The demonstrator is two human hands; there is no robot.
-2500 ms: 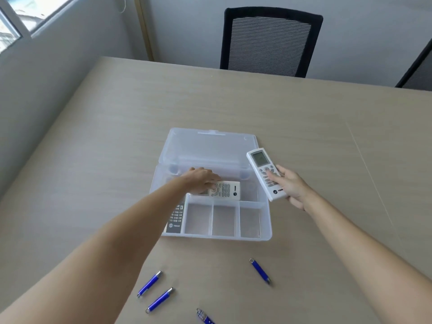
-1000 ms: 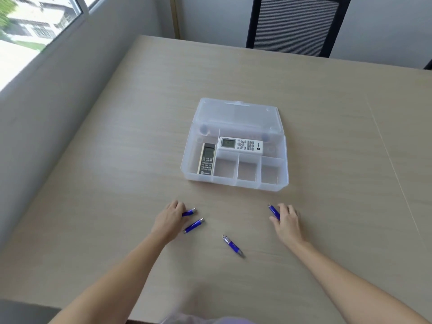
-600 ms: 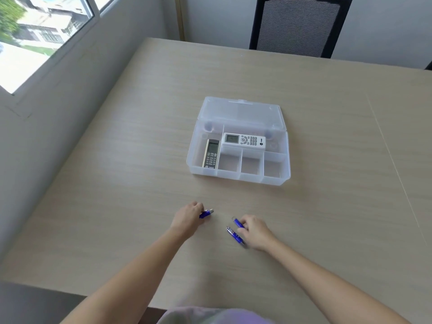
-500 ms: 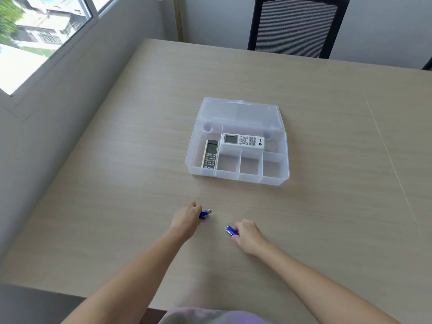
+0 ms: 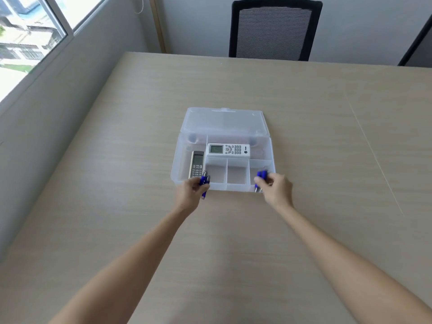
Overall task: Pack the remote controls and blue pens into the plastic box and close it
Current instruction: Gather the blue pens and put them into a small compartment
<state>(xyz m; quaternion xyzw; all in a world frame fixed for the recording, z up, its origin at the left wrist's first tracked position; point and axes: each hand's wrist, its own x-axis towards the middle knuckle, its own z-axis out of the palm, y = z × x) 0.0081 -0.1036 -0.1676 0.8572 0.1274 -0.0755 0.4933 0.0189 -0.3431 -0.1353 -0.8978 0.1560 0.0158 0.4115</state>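
The clear plastic box (image 5: 271, 148) lies open on the table, its lid (image 5: 225, 121) folded back on the far side. A white remote (image 5: 228, 150) lies crosswise in the long rear compartment. A grey remote (image 5: 197, 167) lies lengthwise in the left compartment. My left hand (image 5: 190, 192) is closed around blue pens (image 5: 204, 182) at the box's front left edge. My right hand (image 5: 277, 188) grips more blue pens (image 5: 261, 177) over the front right compartment. The three small front compartments look empty.
The box sits on a wide beige table (image 5: 327, 136). A black mesh chair (image 5: 272, 29) stands at the far edge. A wall with a window (image 5: 30, 38) runs along the left side.
Both hands have gathered the blue pens off the table near me and carried them forward to the box's front edge. No loose pens lie on the table now.
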